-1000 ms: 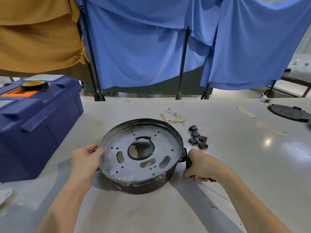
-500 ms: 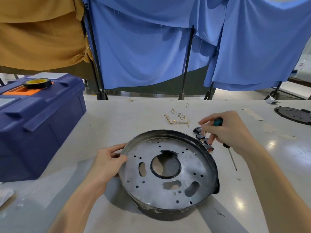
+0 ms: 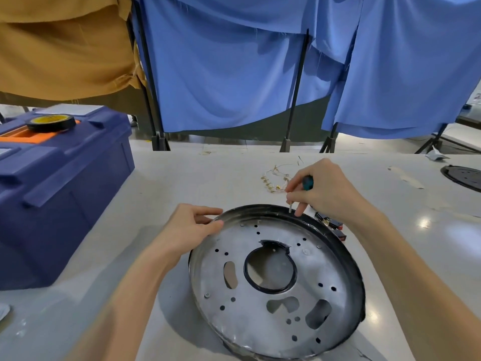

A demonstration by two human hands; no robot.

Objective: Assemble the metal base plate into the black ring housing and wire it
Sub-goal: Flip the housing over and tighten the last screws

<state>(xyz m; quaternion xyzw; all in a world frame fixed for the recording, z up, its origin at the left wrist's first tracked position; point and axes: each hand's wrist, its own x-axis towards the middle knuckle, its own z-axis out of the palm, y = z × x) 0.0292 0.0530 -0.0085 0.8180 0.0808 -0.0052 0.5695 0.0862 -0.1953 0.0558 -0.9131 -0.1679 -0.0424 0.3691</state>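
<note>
1. The metal base plate (image 3: 260,321) sits inside the black ring housing (image 3: 350,259) on the counter (image 3: 182,183).
2. The left hand (image 3: 190,230) pinches the housing's far-left rim.
3. The right hand (image 3: 325,191) grasps a screwdriver (image 3: 308,182) by its teal handle, with the tip at the far rim.
4. Rocker switches (image 3: 331,223) lie just beside the housing.

Bright, even overhead light, small glare spots on the table (image 3: 424,222), wide-angle bowing at edges.
</note>
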